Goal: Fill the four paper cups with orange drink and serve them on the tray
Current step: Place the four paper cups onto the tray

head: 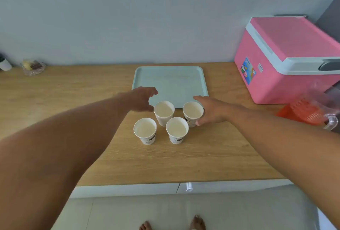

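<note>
Several white paper cups stand in a cluster on the wooden counter, just in front of a pale green tray (171, 80). Their insides look white, with no orange in them. My right hand (211, 111) holds the back right cup (192, 113), thumb and fingers curled round its side. My left hand (141, 99) hovers beside the back left cup (164, 112), fingers loosely spread, holding nothing. The front left cup (145, 130) and front right cup (177, 129) stand untouched. A clear pitcher of orange drink (307, 112) stands at the right, blurred.
A pink cooler box (287, 60) with a white-rimmed lid fills the back right corner. At the far left against the wall are a glass dish of snacks (34, 67) and a white container (5, 63). White drawers run under the counter's front edge.
</note>
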